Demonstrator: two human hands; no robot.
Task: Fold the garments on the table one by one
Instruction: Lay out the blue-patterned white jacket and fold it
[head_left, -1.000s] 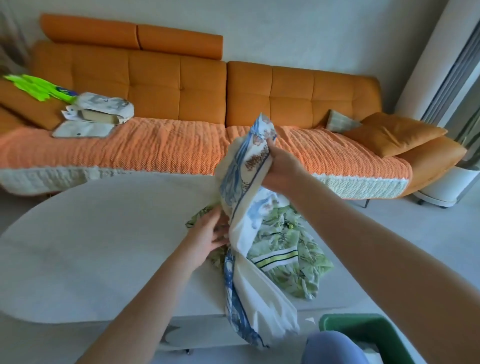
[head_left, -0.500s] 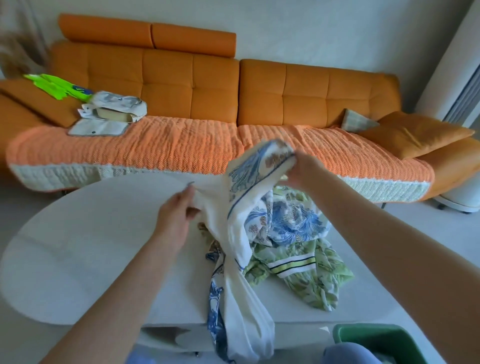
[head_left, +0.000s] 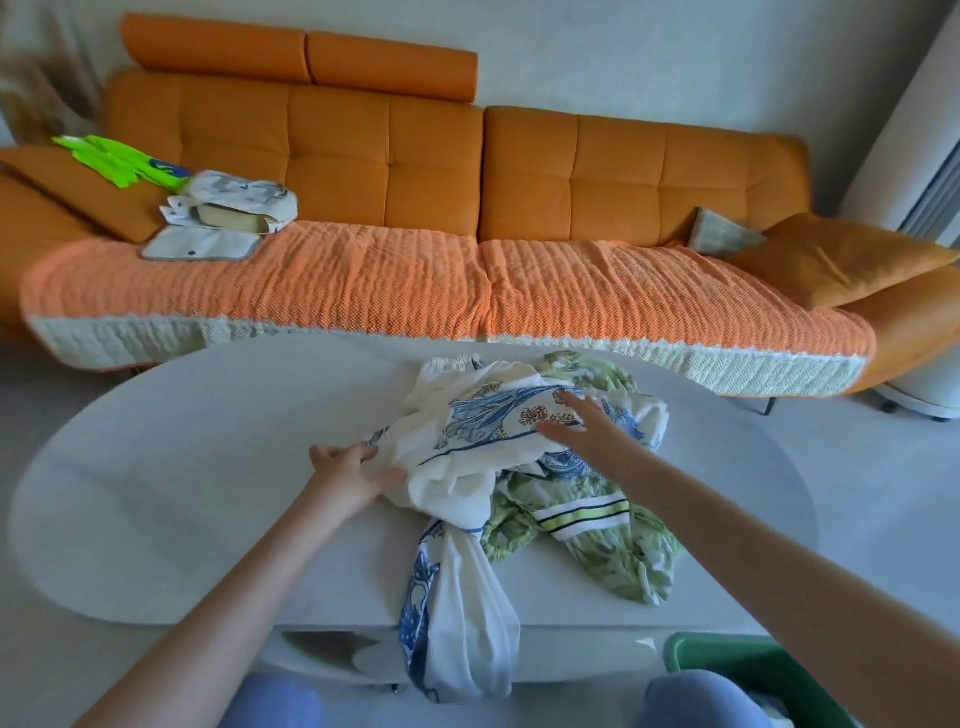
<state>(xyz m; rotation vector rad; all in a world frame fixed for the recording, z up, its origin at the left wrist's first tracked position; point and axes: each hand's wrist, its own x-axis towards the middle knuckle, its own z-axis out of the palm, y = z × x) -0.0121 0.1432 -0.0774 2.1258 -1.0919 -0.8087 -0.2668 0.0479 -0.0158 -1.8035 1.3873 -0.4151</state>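
Head: white garment (head_left: 452, 473) lengthwise, far-to-near

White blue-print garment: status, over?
Left hand grips white blue-printed garment by its edge; right hand flat on top. Garment bunched, tail hanging off oval white table. Green leaf-print garment underneath.

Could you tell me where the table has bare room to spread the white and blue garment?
The widest bare stretch of the table lies left of the left hand, to the rim. A narrower strip lies right of the green leaf-print garment. The middle is crowded: the white and blue garment overlaps it and hangs over the near edge.
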